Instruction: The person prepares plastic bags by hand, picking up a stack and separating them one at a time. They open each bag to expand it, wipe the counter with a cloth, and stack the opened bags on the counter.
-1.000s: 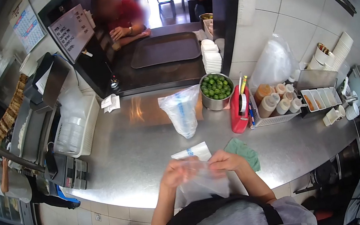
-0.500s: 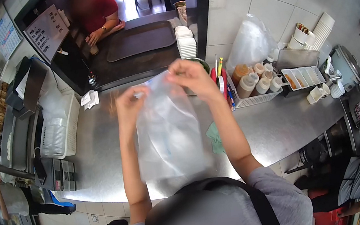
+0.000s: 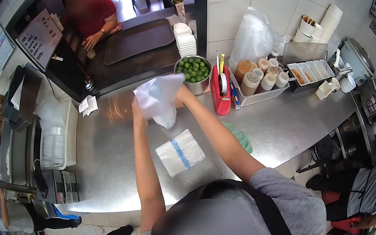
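Note:
A translucent white plastic bag (image 3: 160, 97) hangs between my hands above the steel counter, its upper part spread wide and its lower end narrow. My left hand (image 3: 138, 112) grips its left side, and my right hand (image 3: 183, 94) grips the right side. The bag and motion blur partly hide the fingers of both hands. Closer to me, a flat stack of plastic bags (image 3: 190, 147) with a blue printed band lies on the counter. Just beyond my right hand stands a metal bowl of green limes (image 3: 195, 71).
Right of the bowl are a red holder (image 3: 221, 94) with pens and tape, a basket of sauce bottles (image 3: 261, 93) and a green cloth (image 3: 239, 137). A white basket of plastic containers (image 3: 69, 134) stands left. Past the window, a person (image 3: 96, 19) leans beside a brown tray (image 3: 139, 41).
The bag has swung up and away from me, with its lower end now pointing down between my hands. The stack of bags and the limes have come into view.

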Motion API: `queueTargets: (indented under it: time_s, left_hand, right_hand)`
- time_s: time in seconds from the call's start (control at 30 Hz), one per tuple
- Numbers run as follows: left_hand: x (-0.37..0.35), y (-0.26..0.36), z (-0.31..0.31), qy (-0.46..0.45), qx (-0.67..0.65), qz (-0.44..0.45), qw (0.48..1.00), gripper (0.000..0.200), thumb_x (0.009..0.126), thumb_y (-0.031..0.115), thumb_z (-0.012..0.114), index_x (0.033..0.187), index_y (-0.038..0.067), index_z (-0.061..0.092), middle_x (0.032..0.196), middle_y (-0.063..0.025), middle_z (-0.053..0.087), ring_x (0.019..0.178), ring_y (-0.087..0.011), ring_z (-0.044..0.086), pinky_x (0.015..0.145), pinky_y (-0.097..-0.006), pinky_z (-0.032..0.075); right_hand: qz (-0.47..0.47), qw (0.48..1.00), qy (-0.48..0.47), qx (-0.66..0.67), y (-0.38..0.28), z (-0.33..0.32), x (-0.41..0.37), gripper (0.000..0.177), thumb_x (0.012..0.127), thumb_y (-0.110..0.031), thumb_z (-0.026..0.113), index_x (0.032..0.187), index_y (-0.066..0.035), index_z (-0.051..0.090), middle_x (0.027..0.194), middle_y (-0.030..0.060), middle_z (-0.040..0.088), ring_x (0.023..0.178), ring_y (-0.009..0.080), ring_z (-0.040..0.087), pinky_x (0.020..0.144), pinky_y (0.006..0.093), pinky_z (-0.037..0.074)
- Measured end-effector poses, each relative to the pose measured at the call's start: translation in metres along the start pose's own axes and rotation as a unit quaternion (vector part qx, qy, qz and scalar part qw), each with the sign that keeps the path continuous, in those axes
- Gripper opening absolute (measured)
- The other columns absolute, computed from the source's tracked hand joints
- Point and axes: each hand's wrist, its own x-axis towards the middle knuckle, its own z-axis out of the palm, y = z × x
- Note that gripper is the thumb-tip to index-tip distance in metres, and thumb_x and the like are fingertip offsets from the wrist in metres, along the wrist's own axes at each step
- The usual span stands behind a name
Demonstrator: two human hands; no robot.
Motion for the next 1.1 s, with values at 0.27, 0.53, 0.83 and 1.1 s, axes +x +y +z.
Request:
queueTargets:
  time_s: [0.27,0.53,0.83,1.1]
  left_hand:
    - [-0.043,-0.067,0.009,0.008,-0.16,-0.301,0.94,0.018,0.088,0.014,0.043,0.104,0.009,0.049,0.064,-0.0021,0.054,0.044,-0.0067,0.046,0.039,-0.0215,0.042]
    - [-0.05,-0.061,0.006,-0.045,-0.16,-0.322,0.932,0.013,0.09,0.012,0.041,0.095,0.009,0.051,0.061,0.0014,0.054,0.045,-0.0053,0.047,0.039,-0.0185,0.038]
    - [-0.042,-0.096,0.01,0.022,-0.289,-0.313,0.904,0.015,0.089,0.014,0.042,0.089,0.008,0.055,0.068,0.0015,0.058,0.049,-0.006,0.05,0.04,-0.0184,0.039]
    - [-0.106,-0.063,0.027,0.136,-0.46,-0.187,0.857,0.033,0.089,0.017,0.045,0.121,0.023,0.037,0.091,0.001,0.05,0.077,-0.0107,0.049,0.067,-0.0264,0.042]
  right_hand:
    - [0.248,0.963,-0.052,0.091,0.071,0.04,-0.051,0.019,0.08,-0.006,0.044,0.093,0.004,0.055,0.056,0.0147,0.058,0.043,0.0195,0.058,0.035,0.0311,0.046]
    - [0.246,0.968,-0.042,0.01,0.074,0.048,-0.048,0.016,0.079,-0.007,0.048,0.082,0.004,0.059,0.064,0.0154,0.06,0.045,0.0218,0.059,0.035,0.0339,0.044]
    - [0.424,0.838,0.03,0.342,0.09,0.06,-0.059,0.004,0.082,-0.013,0.052,0.084,-0.01,0.053,0.056,0.0026,0.049,0.039,0.0119,0.042,0.033,0.0255,0.03]
    - [0.37,0.739,0.124,0.549,0.046,0.049,-0.129,0.032,0.084,-0.032,0.055,0.111,-0.019,0.045,0.084,-0.0015,0.054,0.074,0.0092,0.051,0.065,0.0274,0.04]
